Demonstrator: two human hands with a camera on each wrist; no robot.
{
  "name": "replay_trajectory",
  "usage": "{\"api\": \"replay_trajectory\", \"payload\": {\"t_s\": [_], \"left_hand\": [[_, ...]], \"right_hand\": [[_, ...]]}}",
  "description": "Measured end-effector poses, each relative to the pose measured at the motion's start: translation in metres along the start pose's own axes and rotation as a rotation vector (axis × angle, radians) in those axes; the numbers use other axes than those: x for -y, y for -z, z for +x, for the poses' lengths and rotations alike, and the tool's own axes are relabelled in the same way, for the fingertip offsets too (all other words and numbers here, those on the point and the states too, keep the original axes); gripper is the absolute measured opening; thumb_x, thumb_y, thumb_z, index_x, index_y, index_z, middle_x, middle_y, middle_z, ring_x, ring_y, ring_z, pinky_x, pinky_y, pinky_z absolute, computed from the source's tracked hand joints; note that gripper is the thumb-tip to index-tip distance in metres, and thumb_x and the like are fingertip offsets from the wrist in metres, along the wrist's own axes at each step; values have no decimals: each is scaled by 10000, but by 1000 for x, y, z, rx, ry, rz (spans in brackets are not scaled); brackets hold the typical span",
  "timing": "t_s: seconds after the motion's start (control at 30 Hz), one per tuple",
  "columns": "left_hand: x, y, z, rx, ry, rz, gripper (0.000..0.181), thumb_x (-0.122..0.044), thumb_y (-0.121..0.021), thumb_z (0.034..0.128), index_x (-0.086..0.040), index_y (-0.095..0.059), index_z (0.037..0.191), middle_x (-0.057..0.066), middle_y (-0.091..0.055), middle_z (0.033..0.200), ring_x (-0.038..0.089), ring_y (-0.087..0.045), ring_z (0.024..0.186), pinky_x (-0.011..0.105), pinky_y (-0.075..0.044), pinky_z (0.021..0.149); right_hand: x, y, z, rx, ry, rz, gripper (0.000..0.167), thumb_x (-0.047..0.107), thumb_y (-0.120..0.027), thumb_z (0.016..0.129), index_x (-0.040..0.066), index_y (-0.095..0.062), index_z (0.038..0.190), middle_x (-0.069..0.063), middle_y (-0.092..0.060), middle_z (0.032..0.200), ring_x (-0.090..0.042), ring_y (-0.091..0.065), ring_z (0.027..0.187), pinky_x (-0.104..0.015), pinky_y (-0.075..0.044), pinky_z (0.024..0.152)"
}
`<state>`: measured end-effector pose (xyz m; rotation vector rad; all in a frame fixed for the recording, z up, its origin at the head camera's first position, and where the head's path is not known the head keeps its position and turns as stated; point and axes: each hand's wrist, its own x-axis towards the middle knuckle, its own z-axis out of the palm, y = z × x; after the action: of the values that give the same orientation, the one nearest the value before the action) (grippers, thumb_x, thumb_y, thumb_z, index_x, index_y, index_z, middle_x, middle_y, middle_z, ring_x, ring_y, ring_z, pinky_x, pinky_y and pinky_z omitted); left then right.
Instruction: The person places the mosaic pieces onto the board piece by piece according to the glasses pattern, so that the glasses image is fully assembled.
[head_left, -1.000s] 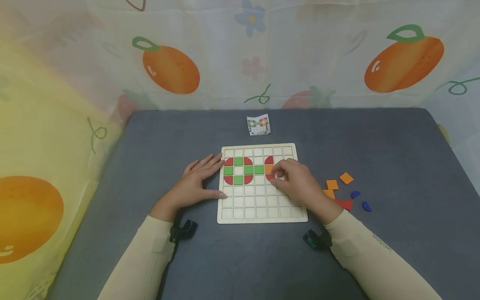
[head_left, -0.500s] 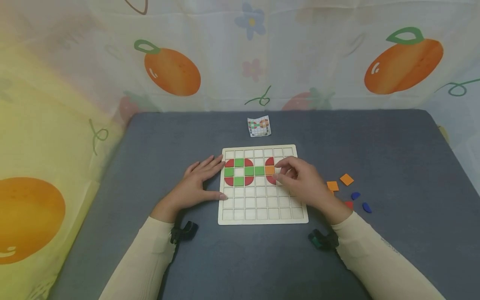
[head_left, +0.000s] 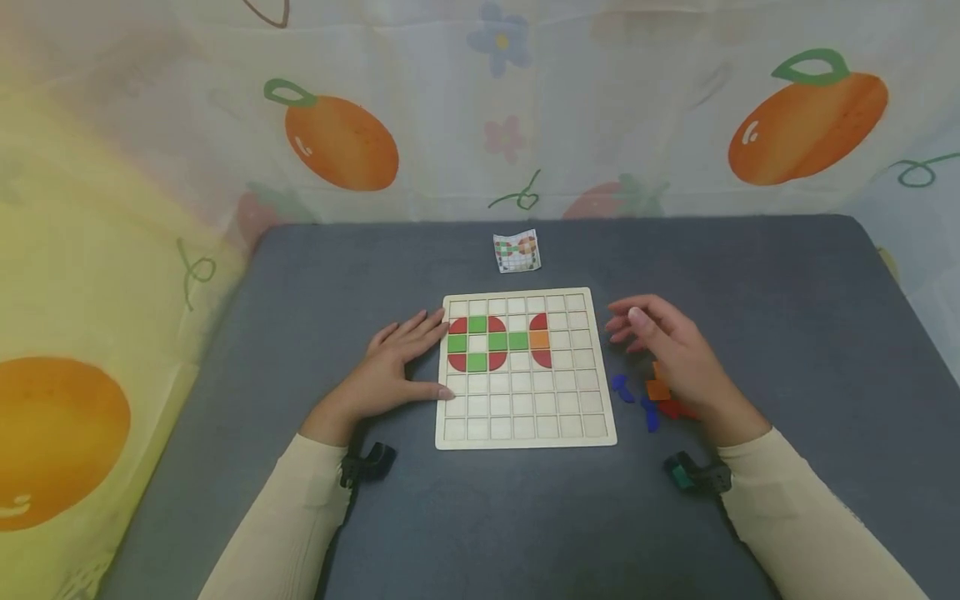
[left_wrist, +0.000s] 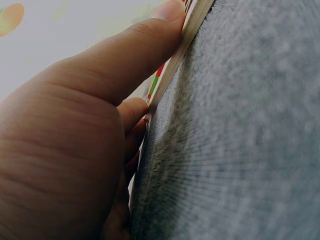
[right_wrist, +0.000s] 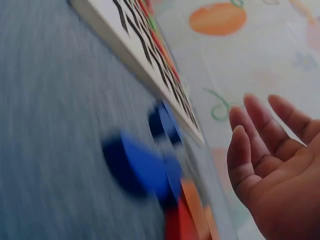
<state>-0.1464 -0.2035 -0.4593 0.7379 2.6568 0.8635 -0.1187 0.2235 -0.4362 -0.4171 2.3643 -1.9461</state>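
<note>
A cream grid board [head_left: 525, 408] lies flat on the grey table. Red quarter-round tiles and green square tiles [head_left: 497, 340] fill cells at its left, with one orange square tile [head_left: 539, 339] farther right between two red tiles. My left hand [head_left: 386, 371] spreads its fingers along the board's left edge; its thumb [left_wrist: 115, 60] touches that edge in the left wrist view. Above loose tiles to the board's right, my right hand [head_left: 686, 358] hovers with relaxed fingers, holding nothing. Under and beside it are blue tiles [head_left: 650, 414], orange square tiles [head_left: 657, 390] and red tiles [head_left: 671, 409], partly hidden.
A small paper card [head_left: 517, 252] with a coloured grid pattern lies behind the board. A fruit-printed cloth [head_left: 442, 108] hangs along the table's far edge. Each wrist wears a black camera mount [head_left: 369, 465].
My right hand has left the orange tile on the board and moved right, over the loose tiles. Blue tiles previously covered now show beside it. My left hand has stayed in place.
</note>
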Motion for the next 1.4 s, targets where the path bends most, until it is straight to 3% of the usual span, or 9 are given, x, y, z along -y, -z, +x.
{"api": "replay_trajectory", "payload": {"t_s": [0.23,0.43,0.57,0.67,0.8,0.97,1.17,1.4], "left_hand": [[1,0,-2,-13,-9,-13,1080,-498,-940,860,-173,-368,1717,-75,-236,1781,206,-109,1652,587,-23,1260],[1,-1,-1,-10,-12,-21,1080,-517,-931,864,-182,-362,1719,-76,-236,1781,193,-104,1651,588,-23,1261],[2,-1,-1,-12,-3,-22,1078,-501,-938,862,-181,-366,1717,-86,-234,1779,190,-105,1651,585,-22,1261],[2,-1,-1,-15,-1,-19,1077,-495,-940,861,-180,-367,1716,-88,-235,1778,193,-107,1651,587,-22,1262],[2,0,0,-14,-2,-14,1077,-504,-934,866,-179,-361,1718,-82,-235,1779,194,-106,1651,587,-21,1263],[1,0,1,-8,3,-9,1079,-508,-934,864,-179,-362,1718,-78,-235,1779,194,-107,1651,582,-19,1266],[1,0,1,-8,7,-9,1083,-501,-939,861,-178,-362,1717,-79,-235,1779,193,-107,1651,577,-17,1267],[2,-1,1,-4,8,-11,1088,-513,-938,857,-181,-362,1717,-81,-238,1778,195,-109,1651,578,-18,1267]], "right_hand": [[-10,37,-10,-35,43,42,421,242,-360,1209,0,-639,1411,-181,-677,1202,-271,-652,1106,-297,-515,894],[-25,78,-22,-43,25,-128,355,125,-444,1185,2,-599,1480,-70,-702,1222,-158,-656,1122,-202,-501,919],[-33,101,-29,-12,-52,-272,392,73,-614,1121,-32,-570,1496,-36,-695,1253,-70,-646,1105,-139,-481,904],[-36,111,-33,19,-122,-362,446,87,-739,1059,-20,-604,1470,-85,-691,1271,-48,-639,1057,-118,-480,866],[-36,117,-33,86,-167,-469,471,148,-842,996,26,-672,1417,-127,-666,1283,-72,-592,1038,-118,-446,859],[-33,114,-31,164,-119,-589,318,170,-889,955,92,-775,1242,-55,-630,1194,-99,-548,1019,-159,-417,866],[-32,109,-30,152,-90,-642,242,168,-881,963,116,-795,1183,-31,-629,1141,-129,-556,987,-179,-419,847],[-32,103,-30,122,-149,-651,294,187,-863,983,59,-742,1218,-99,-640,1192,-252,-582,1056,-287,-434,868]]}}
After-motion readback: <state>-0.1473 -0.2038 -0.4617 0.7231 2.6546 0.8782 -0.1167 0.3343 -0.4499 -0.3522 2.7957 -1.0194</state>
